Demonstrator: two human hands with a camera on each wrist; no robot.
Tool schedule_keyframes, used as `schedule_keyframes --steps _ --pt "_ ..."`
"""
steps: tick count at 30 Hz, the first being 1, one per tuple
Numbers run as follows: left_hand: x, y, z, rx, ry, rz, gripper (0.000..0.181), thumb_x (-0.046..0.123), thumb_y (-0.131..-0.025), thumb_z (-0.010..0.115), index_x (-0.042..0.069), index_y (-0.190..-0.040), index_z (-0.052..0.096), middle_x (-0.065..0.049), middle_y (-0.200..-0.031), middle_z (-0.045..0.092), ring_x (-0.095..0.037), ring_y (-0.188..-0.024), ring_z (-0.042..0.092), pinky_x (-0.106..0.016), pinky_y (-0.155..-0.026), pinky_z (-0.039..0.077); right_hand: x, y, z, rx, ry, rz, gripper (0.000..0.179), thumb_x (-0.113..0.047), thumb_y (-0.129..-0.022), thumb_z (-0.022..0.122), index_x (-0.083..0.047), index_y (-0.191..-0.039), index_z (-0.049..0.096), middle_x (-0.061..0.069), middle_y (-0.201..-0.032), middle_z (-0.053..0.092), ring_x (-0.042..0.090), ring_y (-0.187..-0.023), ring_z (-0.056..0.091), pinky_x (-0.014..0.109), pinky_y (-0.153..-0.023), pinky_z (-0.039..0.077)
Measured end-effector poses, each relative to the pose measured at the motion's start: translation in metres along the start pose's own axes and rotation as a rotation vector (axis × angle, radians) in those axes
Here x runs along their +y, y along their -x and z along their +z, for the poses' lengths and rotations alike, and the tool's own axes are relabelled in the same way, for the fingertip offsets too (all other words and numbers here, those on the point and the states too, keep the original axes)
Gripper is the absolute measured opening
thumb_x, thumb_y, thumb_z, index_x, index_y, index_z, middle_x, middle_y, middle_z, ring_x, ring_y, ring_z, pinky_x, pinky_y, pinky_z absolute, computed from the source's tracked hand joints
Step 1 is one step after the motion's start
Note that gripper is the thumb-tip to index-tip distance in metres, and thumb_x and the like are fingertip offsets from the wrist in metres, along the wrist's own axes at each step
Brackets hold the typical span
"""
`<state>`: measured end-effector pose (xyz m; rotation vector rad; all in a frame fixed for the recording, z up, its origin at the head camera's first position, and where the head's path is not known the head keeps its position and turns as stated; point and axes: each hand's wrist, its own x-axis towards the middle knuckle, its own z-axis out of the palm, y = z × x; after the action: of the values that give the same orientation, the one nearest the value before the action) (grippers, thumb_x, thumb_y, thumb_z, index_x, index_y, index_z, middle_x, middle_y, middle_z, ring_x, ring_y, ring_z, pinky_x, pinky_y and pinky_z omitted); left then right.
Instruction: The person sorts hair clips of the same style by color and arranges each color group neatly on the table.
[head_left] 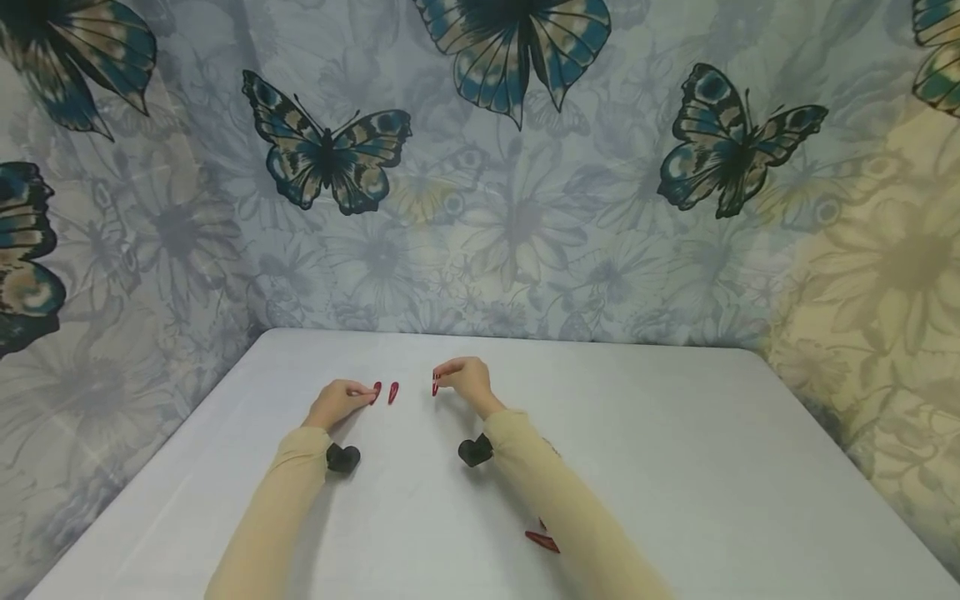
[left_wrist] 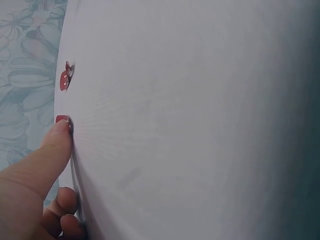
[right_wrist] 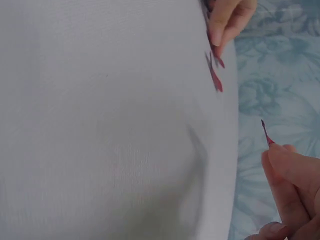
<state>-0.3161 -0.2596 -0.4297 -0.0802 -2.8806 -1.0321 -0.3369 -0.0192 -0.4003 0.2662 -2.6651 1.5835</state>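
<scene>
Your left hand [head_left: 334, 405] pinches a red snap clip [head_left: 377, 387] left of the middle clip [head_left: 393, 392], your right hand [head_left: 468, 382] another clip [head_left: 434, 389] rightward.

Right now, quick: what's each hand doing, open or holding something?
Left hand: closed, pinching a red snap hair clip.
Right hand: closed, pinching another red hair clip.

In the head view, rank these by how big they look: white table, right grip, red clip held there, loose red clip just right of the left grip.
1. White table
2. Right grip
3. Held red clip and loose red clip: too alike to rank, and the held one may be partly covered.
</scene>
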Motion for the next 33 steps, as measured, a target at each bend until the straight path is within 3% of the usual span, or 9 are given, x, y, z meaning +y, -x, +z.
schedule_keyframes --steps 6,11,16,21,33 --pt "0.004 0.004 0.004 -0.005 0.011 0.007 0.02 0.021 -0.082 0.066 0.004 -0.09 0.07 -0.013 -0.093 0.062 -0.025 -0.077 0.053 -0.041 -0.071 0.041 0.009 -0.001 0.018 -0.015 0.007 -0.012 0.012 -0.003 -0.069 0.074 -0.004 -0.081 0.073 0.001 -0.073 0.066 0.017 -0.081 0.058 0.029 -0.074 0.042" --pt "0.005 0.008 0.004 -0.005 0.008 0.017 0.019 0.02 -0.082 0.066 0.003 -0.089 0.07 -0.015 -0.095 0.062 -0.028 -0.082 0.055 -0.043 -0.073 0.041 0.016 -0.003 0.028 0.024 -0.03 -0.027 0.008 -0.001 -0.069 0.073 -0.004 -0.077 0.072 0.001 -0.071 0.066 0.019 -0.083 0.059 0.031 -0.078 0.041" --pt "0.004 0.007 0.0 0.012 0.002 0.013 0.017 0.02 -0.081 0.067 0.004 -0.086 0.071 -0.01 -0.088 0.063 -0.022 -0.074 0.053 -0.039 -0.068 0.041 0.015 -0.011 0.036 0.055 -0.065 -0.054 0.01 0.002 -0.068 0.071 -0.004 -0.077 0.073 0.002 -0.073 0.067 0.018 -0.085 0.06 0.029 -0.077 0.043" --pt "0.002 0.004 -0.002 0.014 0.003 0.02 0.018 0.022 -0.08 0.068 0.005 -0.086 0.071 -0.006 -0.079 0.062 -0.017 -0.065 0.048 -0.033 -0.061 0.039 0.011 -0.014 0.042 0.037 -0.063 -0.066 0.011 0.004 -0.069 0.07 -0.003 -0.077 0.072 0.003 -0.073 0.067 0.019 -0.085 0.059 0.029 -0.077 0.043" --pt "0.004 0.004 0.0 0.017 0.006 -0.007 0.019 0.023 -0.081 0.067 0.006 -0.09 0.071 -0.009 -0.087 0.064 -0.02 -0.07 0.052 -0.035 -0.064 0.04 0.008 -0.016 0.05 0.002 0.002 -0.091 0.008 0.002 -0.071 0.071 -0.003 -0.078 0.072 0.003 -0.073 0.066 0.016 -0.08 0.058 0.027 -0.072 0.043"
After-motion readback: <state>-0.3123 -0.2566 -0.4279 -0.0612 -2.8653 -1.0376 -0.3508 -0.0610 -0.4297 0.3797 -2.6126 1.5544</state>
